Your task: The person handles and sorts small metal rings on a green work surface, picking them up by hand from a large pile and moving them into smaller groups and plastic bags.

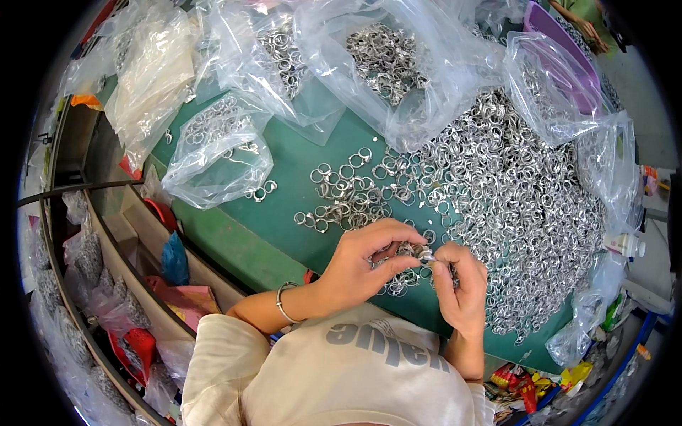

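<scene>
In front of my chest, above the near edge of the table, my left hand [371, 257] is closed round a small bunch of silvery metal rings [410, 249]. My right hand [460, 287] meets it from the right, thumb and forefinger pinched at the end of that bunch. What sits between those fingertips is too small to make out. Just beyond my hands lies a loose cluster of rings [352, 202]. A far larger heap of rings [526, 213] spreads over the right side of the green table [263, 231].
Clear plastic bags of rings [220, 149] lie along the far side, one open bag [433, 92] among them. A purple basket [568, 53] stands far right, near another person's hand [590, 32]. Left are drawers [153, 241] and bagged parts [85, 259]; coloured packets [526, 387] lie lower right.
</scene>
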A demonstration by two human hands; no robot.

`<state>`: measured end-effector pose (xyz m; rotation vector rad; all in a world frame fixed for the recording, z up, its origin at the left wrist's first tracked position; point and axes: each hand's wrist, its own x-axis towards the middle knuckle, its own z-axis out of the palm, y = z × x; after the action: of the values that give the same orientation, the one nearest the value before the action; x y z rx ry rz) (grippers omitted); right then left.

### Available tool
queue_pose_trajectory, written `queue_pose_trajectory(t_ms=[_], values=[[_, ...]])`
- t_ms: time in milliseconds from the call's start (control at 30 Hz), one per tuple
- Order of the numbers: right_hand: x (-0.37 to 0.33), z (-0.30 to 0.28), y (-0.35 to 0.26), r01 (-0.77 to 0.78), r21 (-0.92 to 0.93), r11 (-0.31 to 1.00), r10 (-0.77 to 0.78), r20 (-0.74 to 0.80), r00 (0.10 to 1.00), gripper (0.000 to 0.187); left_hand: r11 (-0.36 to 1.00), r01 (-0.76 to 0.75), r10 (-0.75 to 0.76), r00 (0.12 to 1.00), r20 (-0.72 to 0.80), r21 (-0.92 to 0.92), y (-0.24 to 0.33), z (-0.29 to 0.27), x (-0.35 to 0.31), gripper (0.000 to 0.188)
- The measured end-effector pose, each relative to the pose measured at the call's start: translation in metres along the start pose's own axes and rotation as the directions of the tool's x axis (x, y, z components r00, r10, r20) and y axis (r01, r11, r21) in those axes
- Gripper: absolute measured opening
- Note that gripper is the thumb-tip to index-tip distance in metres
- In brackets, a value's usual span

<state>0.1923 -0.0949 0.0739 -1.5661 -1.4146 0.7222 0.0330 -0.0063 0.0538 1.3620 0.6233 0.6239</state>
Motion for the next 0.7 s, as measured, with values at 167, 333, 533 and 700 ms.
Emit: queue_pose_trajectory(t_ms=[167, 333, 533, 700], values=[[-0.003, 0.008, -0.005, 0.063, -0.019, 0.998, -0.064, -0.036, 0.997, 0.012, 0.977, -0.156, 0.157, 0.988, 0.004, 0.145, 0.004, 0.0, 0.0, 0.027], [-0.005, 0.009, 0.0, 0.125, -0.163, 0.979, -0.147, -0.134, 0.98, 0.01, 0.948, -0.239, 0.244, 0.97, 0.002, 0.209, 0.007, 0.001, 0.001, 0.029], [0.0, -0.004, -0.011, 0.201, -0.441, 0.875, -0.214, 0.019, 0.977, 0.014, 0.854, -0.404, 0.412, 0.91, 0.048, 0.327, 0.005, 0.005, 0.002, 0.031], [0.008, -0.019, -0.018, 0.283, -0.441, 0.852, -0.222, 0.185, 0.957, 0.014, 0.863, -0.416, 0.416, 0.907, 0.063, 0.287, 0.001, 0.005, 0.002, 0.028]])
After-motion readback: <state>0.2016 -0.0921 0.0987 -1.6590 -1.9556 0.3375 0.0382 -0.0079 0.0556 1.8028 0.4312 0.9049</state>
